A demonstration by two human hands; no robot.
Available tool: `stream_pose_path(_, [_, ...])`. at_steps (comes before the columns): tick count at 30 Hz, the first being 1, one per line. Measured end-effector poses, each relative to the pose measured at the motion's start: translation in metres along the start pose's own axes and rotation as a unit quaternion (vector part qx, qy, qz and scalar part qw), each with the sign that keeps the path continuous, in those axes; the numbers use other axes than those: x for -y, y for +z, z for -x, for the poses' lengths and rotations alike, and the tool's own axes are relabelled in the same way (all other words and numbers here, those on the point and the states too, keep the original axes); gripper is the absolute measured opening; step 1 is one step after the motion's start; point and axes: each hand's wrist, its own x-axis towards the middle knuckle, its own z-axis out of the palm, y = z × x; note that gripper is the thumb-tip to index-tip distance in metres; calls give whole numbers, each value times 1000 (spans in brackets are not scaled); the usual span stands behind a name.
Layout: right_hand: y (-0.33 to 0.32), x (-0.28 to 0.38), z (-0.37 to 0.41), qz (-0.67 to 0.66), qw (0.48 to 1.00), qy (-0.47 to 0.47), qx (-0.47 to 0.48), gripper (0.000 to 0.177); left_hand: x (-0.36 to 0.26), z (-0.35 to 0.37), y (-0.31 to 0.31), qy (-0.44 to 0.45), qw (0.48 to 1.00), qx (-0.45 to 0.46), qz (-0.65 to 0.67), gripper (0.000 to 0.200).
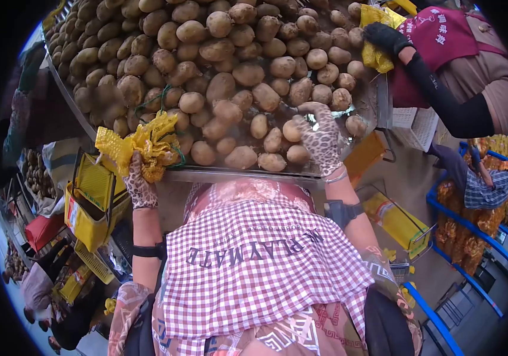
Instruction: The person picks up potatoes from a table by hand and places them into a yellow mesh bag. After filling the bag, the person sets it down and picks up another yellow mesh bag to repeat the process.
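Observation:
My left hand [140, 188], in a leopard-print glove, is closed on a crumpled yellow mesh bag [141, 142] at the near left edge of the metal sorting table [236, 174]. Green string trails from the bag over the potatoes beside it. My right hand [321, 139], gloved the same way, hovers over the near right part of the heap. Its fingers are curved and apart, with nothing visible in them. Close to its thumb lies a potato [292, 130]. Loose brown potatoes [221, 86] cover most of the tabletop.
At the far right, a co-worker's black-gloved hand [386, 38] holds another yellow mesh bag [375, 59]. Yellow baskets [91, 204] stand left, another yellow basket [399, 222] right. Filled orange mesh sacks [459, 237] rest by blue rails [473, 222]. Other people work at both sides.

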Motion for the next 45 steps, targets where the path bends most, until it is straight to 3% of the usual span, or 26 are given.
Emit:
stream_pose_path(1, [4,20,2,140,972,-171,80,34,-2,2,6,-2,1000,3,0,49])
stream_pose_path(2, [14,30,7,255,918,-212,217,47,-3,3,8,-4,1000,9,1,49])
stream_pose_path(4, [49,28,27,270,868,-268,320,55,-5,3,12,10,1000,22,-10,50])
stream_pose_path(8, [63,12,28,290,858,-259,336,53,-4,7,10,-7,1000,16,8,51])
stream_pose_path(10, [49,3,28,261,885,-221,315,45,-3,7,9,13,1000,10,2,51])
stream_pose_path(14, [-6,-11,28,408,868,-140,246,38,5,3,2,24,999,33,6,50])
stream_pose_path(17, [-42,-25,15,406,885,79,212,35,6,2,5,61,996,72,-3,51])
stream_pose_path(18, [-44,-41,12,428,894,10,132,35,7,0,3,62,995,73,-1,51])
stream_pose_path(20, [-39,-17,-8,330,942,-29,58,40,8,-6,-6,30,996,77,30,51])
stream_pose_path(22, [-16,-15,-34,339,922,-186,-20,55,10,-7,-9,28,996,77,18,50])
stream_pose_path(25, [14,-16,-59,403,904,-87,113,73,7,-4,-8,18,997,77,19,49])
stream_pose_path(28, [3,-47,-44,430,883,-149,114,65,18,-11,-30,8,998,57,24,47])
stream_pose_path(32, [-18,-15,-38,451,877,-1,168,31,26,-14,-39,38,998,37,-37,48])
stream_pose_path(33, [-11,-20,-41,437,889,-104,91,25,37,-25,-56,42,996,33,-67,49])
stream_pose_path(34, [-2,-8,-49,378,912,-135,89,24,32,-22,-49,44,996,33,-68,49])
stream_pose_path(36, [40,0,-67,225,944,-241,16,32,22,-13,-34,30,998,22,-60,51])
stream_pose_path(38, [82,17,-86,191,957,-213,51,51,17,-12,-27,34,996,31,-72,52])
stream_pose_path(40, [115,25,-93,265,957,-102,51,62,12,-7,-15,19,998,57,5,53])
stream_pose_path(41, [109,23,-94,266,958,-99,45,62,8,-2,-8,12,997,65,28,52])
stream_pose_path(45, [63,56,-78,224,950,-21,215,62,8,-2,-10,-9,998,59,36,52])
